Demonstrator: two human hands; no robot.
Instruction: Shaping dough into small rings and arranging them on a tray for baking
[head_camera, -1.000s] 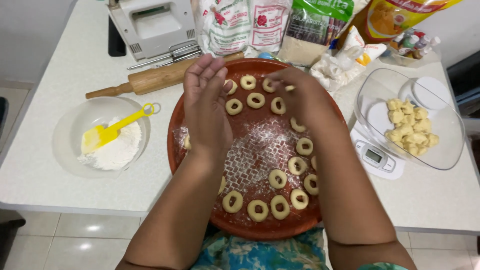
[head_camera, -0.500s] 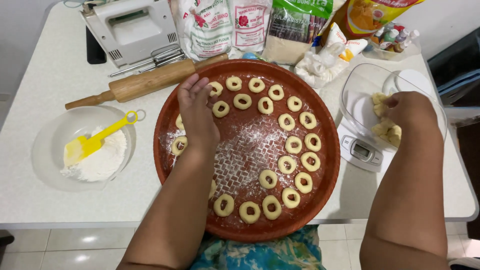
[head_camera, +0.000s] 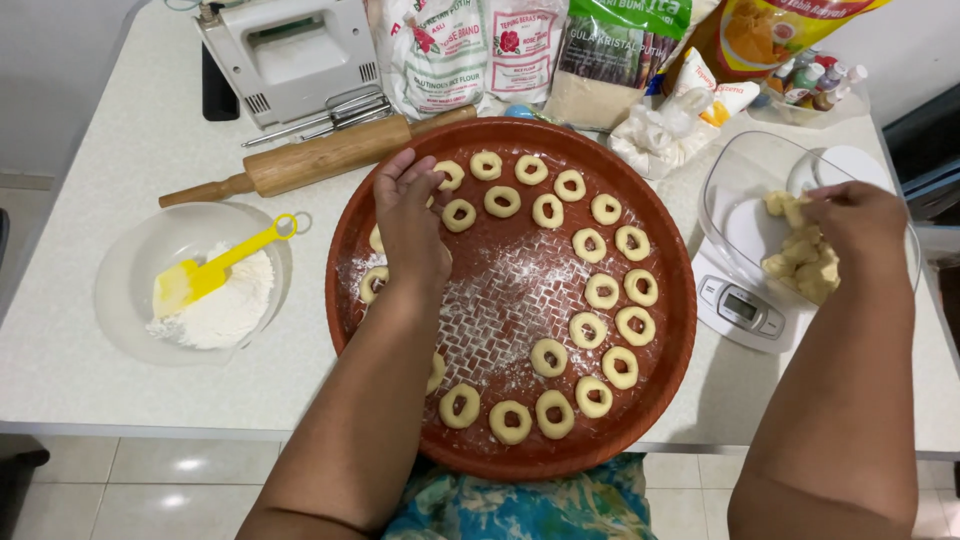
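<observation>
The left hand (head_camera: 410, 235) lies over the upper left part of the round red tray (head_camera: 672, 330), its fingers (head_camera: 425, 185) loosely curled together with the tips at a dough ring (head_camera: 450, 175) near the tray's far rim; whether they pinch it or only touch it I cannot tell. The right hand (head_camera: 850, 220) reaches into the clear bowl (head_camera: 740, 195) at the right, its fingers bent down and closed on the pale dough lumps (head_camera: 800, 265) heaped inside.

Around the left hand, more dough rings (head_camera: 600, 290) follow the tray's rim in an arc, from the far edge down the right side and along the near edge; a few are partly covered by the left forearm. The tray's middle is bare and dusted with white flour (head_camera: 510, 300).

The clear bowl stands on a white kitchen scale (head_camera: 745, 310) just beside the tray's right edge. Left of the tray, well apart from the hand, a second clear bowl (head_camera: 130, 270) holds flour and a yellow spatula (head_camera: 215, 270). A wooden rolling pin (head_camera: 310, 160) lies slantwise behind them, its end touching the tray's far rim. Behind it sit a white hand mixer (head_camera: 290, 55) with its metal beaters (head_camera: 320, 118), and a row of flour and sugar bags (head_camera: 500, 50) along the back of the white bench (head_camera: 120, 140). A knotted plastic bag (head_camera: 660, 135) rests between the tray and the bags.
</observation>
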